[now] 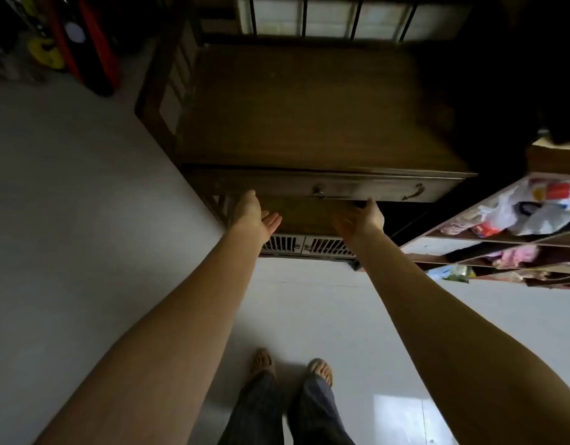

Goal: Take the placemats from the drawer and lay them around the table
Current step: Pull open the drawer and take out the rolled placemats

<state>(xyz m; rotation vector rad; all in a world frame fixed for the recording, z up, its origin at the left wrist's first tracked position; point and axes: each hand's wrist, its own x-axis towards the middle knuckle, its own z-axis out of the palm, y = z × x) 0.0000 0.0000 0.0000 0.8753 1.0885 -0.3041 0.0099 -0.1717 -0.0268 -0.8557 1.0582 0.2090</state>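
Note:
A dark wooden cabinet point(309, 107) stands in front of me, with its drawer point(277, 184) along the front edge. The drawer front carries a small round knob point(319, 191) and a curved metal handle point(413, 191). My left hand point(256, 213) reaches palm-up to the drawer's lower left edge, its fingertips touching the front. My right hand point(362, 220) reaches palm-up under the lower edge near the middle, with its fingertips at the rim. Neither hand holds anything. No placemats are in view, and the drawer's inside is hidden.
An open shelf unit point(502, 239) with plastic bags and packets stands close on the right. Slatted doors point(309, 245) sit low on the cabinet. Red and yellow items point(68, 53) lean at the far left. The white tiled floor point(84, 220) spreads left and behind, my feet point(290, 367) on it.

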